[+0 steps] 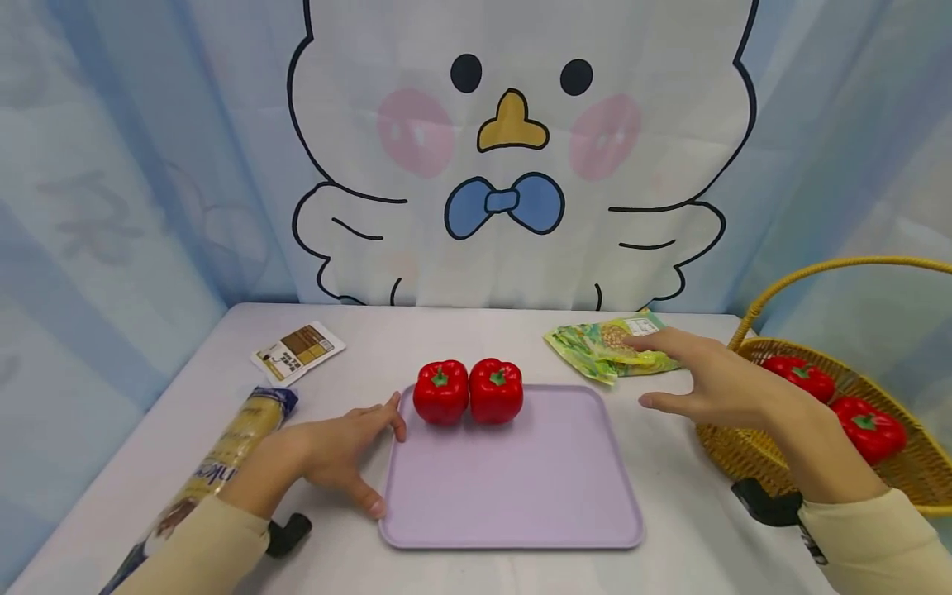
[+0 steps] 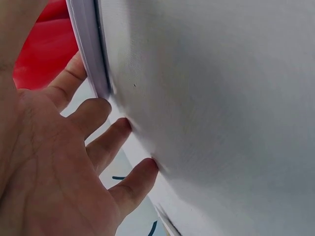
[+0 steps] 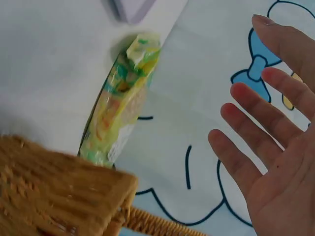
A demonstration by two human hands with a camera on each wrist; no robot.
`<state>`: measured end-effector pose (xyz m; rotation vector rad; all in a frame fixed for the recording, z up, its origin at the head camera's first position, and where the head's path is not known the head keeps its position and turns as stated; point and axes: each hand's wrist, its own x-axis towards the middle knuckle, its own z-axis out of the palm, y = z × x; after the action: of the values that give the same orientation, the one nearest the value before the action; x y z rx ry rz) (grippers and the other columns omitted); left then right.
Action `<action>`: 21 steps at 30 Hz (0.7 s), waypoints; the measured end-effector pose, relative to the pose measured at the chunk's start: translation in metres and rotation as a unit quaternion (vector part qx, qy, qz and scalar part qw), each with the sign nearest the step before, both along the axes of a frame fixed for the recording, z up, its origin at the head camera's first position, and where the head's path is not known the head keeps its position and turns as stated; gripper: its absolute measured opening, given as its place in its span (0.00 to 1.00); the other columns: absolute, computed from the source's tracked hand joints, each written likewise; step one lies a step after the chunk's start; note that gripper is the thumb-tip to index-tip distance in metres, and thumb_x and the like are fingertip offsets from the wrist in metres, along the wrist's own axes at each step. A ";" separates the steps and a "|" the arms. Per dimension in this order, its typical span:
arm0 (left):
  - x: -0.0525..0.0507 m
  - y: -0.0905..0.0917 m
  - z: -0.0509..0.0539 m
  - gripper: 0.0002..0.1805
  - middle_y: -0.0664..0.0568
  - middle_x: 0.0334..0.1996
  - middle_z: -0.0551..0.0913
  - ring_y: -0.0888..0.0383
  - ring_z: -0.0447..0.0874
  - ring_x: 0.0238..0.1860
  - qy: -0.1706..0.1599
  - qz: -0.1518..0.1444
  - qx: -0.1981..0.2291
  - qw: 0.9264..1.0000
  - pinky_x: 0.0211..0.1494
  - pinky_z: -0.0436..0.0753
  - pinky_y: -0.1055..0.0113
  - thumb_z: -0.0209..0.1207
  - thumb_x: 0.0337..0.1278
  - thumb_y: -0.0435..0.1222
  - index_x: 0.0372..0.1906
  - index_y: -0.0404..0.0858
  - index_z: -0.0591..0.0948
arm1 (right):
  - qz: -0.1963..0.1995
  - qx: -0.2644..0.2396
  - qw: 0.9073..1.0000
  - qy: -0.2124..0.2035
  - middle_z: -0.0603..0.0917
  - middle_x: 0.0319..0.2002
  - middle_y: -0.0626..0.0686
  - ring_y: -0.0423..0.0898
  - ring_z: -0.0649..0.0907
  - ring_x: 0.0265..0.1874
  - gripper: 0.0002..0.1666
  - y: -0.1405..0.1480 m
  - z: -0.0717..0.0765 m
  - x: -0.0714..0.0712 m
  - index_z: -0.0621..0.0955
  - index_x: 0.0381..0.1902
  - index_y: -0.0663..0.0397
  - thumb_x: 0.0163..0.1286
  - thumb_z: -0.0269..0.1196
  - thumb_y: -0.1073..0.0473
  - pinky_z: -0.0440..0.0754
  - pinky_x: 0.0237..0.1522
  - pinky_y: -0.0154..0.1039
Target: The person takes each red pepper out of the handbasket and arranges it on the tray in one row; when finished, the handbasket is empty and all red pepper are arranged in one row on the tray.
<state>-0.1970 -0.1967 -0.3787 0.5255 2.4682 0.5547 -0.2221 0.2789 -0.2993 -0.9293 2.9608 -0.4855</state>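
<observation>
Two red bell peppers (image 1: pixel 468 392) stand side by side at the back left of a lilac tray (image 1: pixel 513 487). My left hand (image 1: pixel 344 453) is at the tray's left edge, thumb and fingers spread; in the left wrist view its fingertips (image 2: pixel 145 169) are against the white tabletop and one finger lies along the tray rim (image 2: pixel 91 49). My right hand (image 1: pixel 725 384) hovers between the tray and a wicker basket (image 1: pixel 732 450), holding nothing. Its fingers (image 3: pixel 251 115) are spread in the right wrist view. Two more red bell peppers (image 1: pixel 866 426) lie in the basket.
A yellow-green packet (image 1: pixel 606 345) lies behind the tray, close to my right hand. At the left are a long yellow-and-blue food packet (image 1: pixel 238 438), partly behind my forearm, and a small white-and-brown packet (image 1: pixel 299 354). The basket's handle (image 1: pixel 840 263) arches high. A patterned curtain (image 1: pixel 513 264) hangs behind.
</observation>
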 end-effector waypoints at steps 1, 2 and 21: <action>0.000 0.001 0.000 0.44 0.43 0.84 0.45 0.41 0.52 0.80 -0.002 0.000 0.000 1.000 0.77 0.59 0.34 0.81 0.30 0.59 0.57 0.60 0.69 | -0.005 0.003 1.000 0.002 0.76 0.69 0.56 0.62 0.72 0.70 0.42 0.005 0.001 0.001 0.73 0.72 0.47 0.65 0.73 0.43 0.73 0.65 0.68; 0.000 0.002 0.000 0.44 0.43 0.84 0.45 0.41 0.52 0.80 -0.003 0.001 0.000 1.000 0.77 0.59 0.34 0.81 0.30 0.59 0.56 0.60 0.69 | -0.011 0.005 1.000 0.005 0.76 0.70 0.56 0.63 0.71 0.71 0.42 0.009 0.002 0.003 0.73 0.72 0.47 0.65 0.73 0.43 0.72 0.65 0.69; 0.000 0.002 0.005 0.44 0.38 0.83 0.45 0.37 0.52 0.80 0.002 -0.018 0.011 1.000 0.77 0.57 0.33 0.82 0.33 0.57 0.56 0.55 0.68 | -0.078 0.003 0.996 0.039 0.80 0.62 0.54 0.57 0.80 0.54 0.32 0.074 0.010 0.005 0.76 0.68 0.46 0.69 0.70 0.46 0.81 0.52 0.63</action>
<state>-0.1974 -0.1951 -0.3732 0.5790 2.4547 0.5681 -0.2171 0.3530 -0.2895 -0.7367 3.1190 -0.4533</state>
